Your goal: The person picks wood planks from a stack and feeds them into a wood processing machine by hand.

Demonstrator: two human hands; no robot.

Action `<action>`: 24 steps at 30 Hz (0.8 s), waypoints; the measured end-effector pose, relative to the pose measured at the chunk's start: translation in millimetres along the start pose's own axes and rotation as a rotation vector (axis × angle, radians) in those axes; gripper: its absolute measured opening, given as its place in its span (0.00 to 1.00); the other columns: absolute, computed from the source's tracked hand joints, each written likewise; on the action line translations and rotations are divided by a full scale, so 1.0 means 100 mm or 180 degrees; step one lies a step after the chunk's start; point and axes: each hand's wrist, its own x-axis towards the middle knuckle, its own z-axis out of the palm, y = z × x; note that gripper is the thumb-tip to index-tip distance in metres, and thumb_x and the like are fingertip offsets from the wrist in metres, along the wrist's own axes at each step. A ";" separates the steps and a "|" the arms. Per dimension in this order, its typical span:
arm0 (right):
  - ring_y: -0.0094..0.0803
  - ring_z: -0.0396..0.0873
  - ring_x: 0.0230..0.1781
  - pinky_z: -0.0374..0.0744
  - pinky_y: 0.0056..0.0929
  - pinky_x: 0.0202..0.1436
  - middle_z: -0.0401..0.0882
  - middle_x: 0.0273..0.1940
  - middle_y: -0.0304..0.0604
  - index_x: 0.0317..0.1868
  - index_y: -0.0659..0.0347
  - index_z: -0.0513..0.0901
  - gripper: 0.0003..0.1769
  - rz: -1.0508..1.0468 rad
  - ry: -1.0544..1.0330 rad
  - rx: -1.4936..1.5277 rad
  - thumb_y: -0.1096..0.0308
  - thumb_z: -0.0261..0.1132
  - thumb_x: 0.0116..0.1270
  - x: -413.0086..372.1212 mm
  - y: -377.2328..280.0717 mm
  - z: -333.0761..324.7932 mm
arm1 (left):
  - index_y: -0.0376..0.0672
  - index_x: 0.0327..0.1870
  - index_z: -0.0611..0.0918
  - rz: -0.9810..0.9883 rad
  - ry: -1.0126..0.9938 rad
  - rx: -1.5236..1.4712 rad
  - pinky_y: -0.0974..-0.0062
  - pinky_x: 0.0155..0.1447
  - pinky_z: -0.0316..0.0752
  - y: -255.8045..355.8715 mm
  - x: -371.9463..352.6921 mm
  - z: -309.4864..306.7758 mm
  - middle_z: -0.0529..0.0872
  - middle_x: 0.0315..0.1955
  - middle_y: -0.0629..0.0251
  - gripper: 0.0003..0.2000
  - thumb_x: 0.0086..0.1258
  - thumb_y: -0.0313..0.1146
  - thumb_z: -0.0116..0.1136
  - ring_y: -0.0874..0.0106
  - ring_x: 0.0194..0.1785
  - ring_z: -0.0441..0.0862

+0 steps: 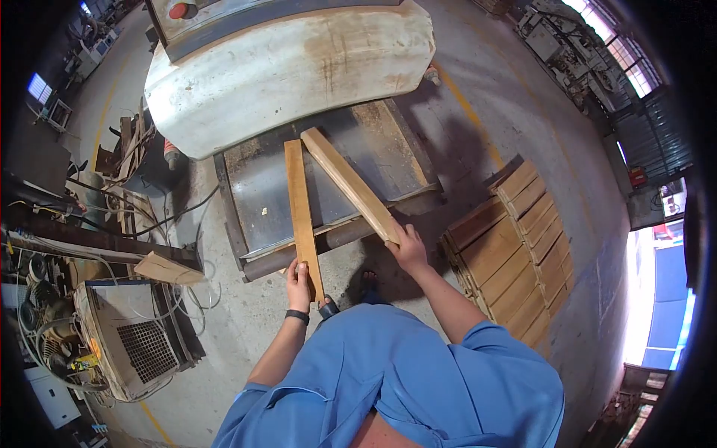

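Note:
My left hand (pixel 298 284) is closed around the near end of a flat wooden board (pixel 300 201). Its far end reaches over the metal table (pixel 261 194) of a large machine. In my right hand (pixel 408 249) is the near end of a second, thicker wooden board (pixel 347 179), which slants up and left across the same table. The far ends of both boards lie close together below the machine's white hood (pixel 291 82); the near ends spread apart toward my body.
Stacked wooden boards (pixel 508 261) stand on the floor at right. To the left are a dark bin (pixel 153 175) of wood offcuts, a loose wood piece (pixel 170 267), hoses and a box with a grille (pixel 149 351). A red button (pixel 178 10) tops the machine.

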 end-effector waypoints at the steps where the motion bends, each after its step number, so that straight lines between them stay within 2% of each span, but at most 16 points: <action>1: 0.45 0.77 0.62 0.75 0.42 0.65 0.74 0.65 0.49 0.76 0.53 0.68 0.40 -0.0012 -0.0218 0.1267 0.56 0.71 0.65 0.07 0.16 0.19 | 0.36 0.68 0.75 -0.0033 0.0001 0.0003 0.71 0.67 0.71 0.00 0.01 0.00 0.82 0.58 0.59 0.23 0.82 0.44 0.54 0.71 0.61 0.78; 2: 0.41 0.78 0.63 0.76 0.39 0.64 0.77 0.64 0.48 0.76 0.54 0.67 0.38 -0.0015 -0.0442 0.2533 0.56 0.70 0.69 0.13 0.30 0.37 | 0.36 0.68 0.75 -0.0073 0.0001 0.0007 0.71 0.67 0.71 -0.01 0.01 0.00 0.82 0.58 0.59 0.23 0.82 0.44 0.54 0.71 0.61 0.78; 3: 0.35 0.77 0.65 0.78 0.38 0.63 0.79 0.64 0.47 0.77 0.57 0.66 0.34 0.0537 -0.1061 0.3461 0.54 0.63 0.76 0.10 0.14 0.20 | 0.38 0.68 0.75 0.0040 0.0039 -0.0058 0.72 0.64 0.73 -0.11 0.05 0.01 0.83 0.55 0.59 0.23 0.81 0.44 0.55 0.71 0.57 0.79; 5: 0.37 0.80 0.61 0.80 0.39 0.62 0.79 0.62 0.47 0.75 0.59 0.67 0.31 0.1046 -0.1773 0.4959 0.54 0.60 0.78 0.06 -0.07 0.07 | 0.40 0.69 0.75 0.0276 0.0104 -0.0194 0.74 0.57 0.77 -0.35 0.18 0.03 0.86 0.49 0.59 0.24 0.80 0.45 0.57 0.72 0.51 0.81; 6: 0.38 0.81 0.59 0.81 0.39 0.61 0.79 0.61 0.46 0.74 0.60 0.67 0.30 0.1307 -0.2144 0.5701 0.55 0.58 0.79 0.04 -0.10 0.06 | 0.40 0.69 0.75 0.0235 0.0087 -0.0139 0.74 0.57 0.76 -0.29 0.16 0.06 0.85 0.50 0.59 0.24 0.80 0.44 0.57 0.72 0.51 0.81; 7: 0.38 0.82 0.58 0.82 0.41 0.59 0.80 0.60 0.48 0.73 0.60 0.68 0.29 0.1185 -0.2953 0.6112 0.53 0.54 0.81 0.08 -0.02 0.17 | 0.39 0.69 0.75 0.0198 0.0076 -0.0080 0.74 0.58 0.76 -0.23 0.16 0.09 0.85 0.51 0.59 0.24 0.80 0.44 0.57 0.72 0.52 0.81; 10: 0.39 0.82 0.56 0.82 0.41 0.59 0.81 0.58 0.48 0.72 0.61 0.68 0.29 0.1272 -0.3065 0.6205 0.53 0.57 0.79 0.05 -0.27 0.01 | 0.37 0.68 0.75 0.0134 0.0087 -0.0171 0.74 0.62 0.74 -0.12 0.17 0.18 0.85 0.54 0.59 0.24 0.80 0.44 0.57 0.72 0.56 0.80; 13: 0.38 0.82 0.55 0.81 0.39 0.59 0.80 0.57 0.48 0.73 0.62 0.67 0.33 0.1462 -0.2238 0.4358 0.54 0.63 0.75 0.12 -0.43 0.26 | 0.36 0.67 0.76 0.0189 0.0124 -0.0114 0.73 0.63 0.74 -0.12 0.22 0.26 0.85 0.56 0.59 0.23 0.80 0.43 0.57 0.71 0.58 0.81; 16: 0.34 0.80 0.57 0.79 0.37 0.60 0.79 0.59 0.49 0.75 0.63 0.64 0.38 0.1024 -0.1209 0.2895 0.57 0.69 0.70 0.14 -0.59 0.60 | 0.36 0.69 0.74 0.0169 -0.0012 -0.0005 0.71 0.68 0.71 -0.13 0.28 0.34 0.83 0.60 0.59 0.26 0.81 0.47 0.54 0.70 0.62 0.78; 17: 0.36 0.77 0.61 0.77 0.39 0.63 0.76 0.62 0.51 0.78 0.62 0.60 0.43 0.0408 -0.0736 0.2224 0.58 0.71 0.68 0.19 -0.24 1.25 | 0.35 0.70 0.73 0.0258 0.0021 0.0056 0.72 0.68 0.71 -0.23 0.33 0.37 0.83 0.59 0.59 0.26 0.82 0.47 0.53 0.71 0.61 0.79; 18: 0.40 0.75 0.63 0.75 0.40 0.66 0.74 0.64 0.53 0.77 0.63 0.62 0.43 0.0284 -0.0806 0.2536 0.57 0.71 0.67 0.22 -0.29 1.25 | 0.40 0.71 0.74 0.0318 -0.0098 0.0018 0.70 0.69 0.70 -0.19 0.34 0.40 0.83 0.59 0.57 0.25 0.81 0.46 0.55 0.68 0.61 0.79; 19: 0.45 0.74 0.66 0.73 0.41 0.68 0.73 0.66 0.56 0.75 0.64 0.64 0.43 0.0172 -0.0886 0.2850 0.56 0.72 0.66 0.21 -0.39 1.17 | 0.40 0.71 0.74 0.0391 -0.0033 0.0771 0.66 0.67 0.71 -0.20 0.36 0.37 0.81 0.56 0.51 0.26 0.80 0.46 0.56 0.62 0.60 0.78; 20: 0.48 0.71 0.68 0.71 0.42 0.70 0.72 0.67 0.59 0.75 0.63 0.65 0.42 0.0016 -0.1015 0.2714 0.55 0.73 0.66 0.20 -0.48 0.99 | 0.40 0.70 0.74 0.0446 0.0024 0.1525 0.62 0.66 0.71 -0.22 0.38 0.35 0.79 0.52 0.46 0.26 0.78 0.47 0.58 0.56 0.58 0.76; 21: 0.51 0.69 0.71 0.69 0.43 0.73 0.70 0.69 0.62 0.74 0.63 0.67 0.42 -0.0144 -0.1137 0.2580 0.55 0.73 0.66 0.20 -0.61 0.78 | 0.42 0.71 0.75 0.0512 0.0142 0.1860 0.57 0.66 0.69 -0.17 0.33 0.37 0.73 0.52 0.42 0.29 0.74 0.48 0.63 0.48 0.56 0.73; 24: 0.52 0.70 0.70 0.69 0.43 0.72 0.73 0.67 0.62 0.74 0.63 0.67 0.41 0.0151 -0.1224 0.1651 0.54 0.72 0.66 0.25 -0.59 0.71 | 0.41 0.73 0.72 0.1054 -0.0029 0.2469 0.54 0.64 0.70 -0.05 0.26 0.34 0.71 0.55 0.41 0.34 0.68 0.47 0.68 0.46 0.57 0.72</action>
